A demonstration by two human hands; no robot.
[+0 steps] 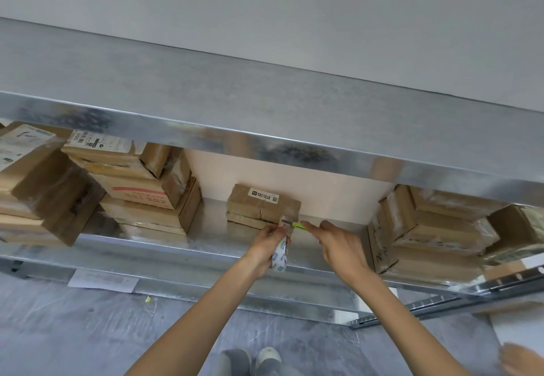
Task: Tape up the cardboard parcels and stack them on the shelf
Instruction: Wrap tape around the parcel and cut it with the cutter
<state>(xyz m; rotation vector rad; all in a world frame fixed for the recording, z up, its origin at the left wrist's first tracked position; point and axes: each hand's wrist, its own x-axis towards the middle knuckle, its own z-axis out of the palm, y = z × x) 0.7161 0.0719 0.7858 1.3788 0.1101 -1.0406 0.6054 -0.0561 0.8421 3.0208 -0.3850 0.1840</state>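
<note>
A small cardboard parcel with a white label lies alone on the middle of the metal shelf. Just in front of its right corner, my left hand grips a roll of tape with a white and blue core. A strip of tape runs from the roll up to the parcel's corner. My right hand holds a small green utility knife, its blade at the tape strip beside the parcel.
Stacks of taped cardboard parcels stand on the shelf at left and right. An upper metal shelf overhangs them. A paper sheet sticks to the shelf's front edge. Grey floor and my shoes lie below.
</note>
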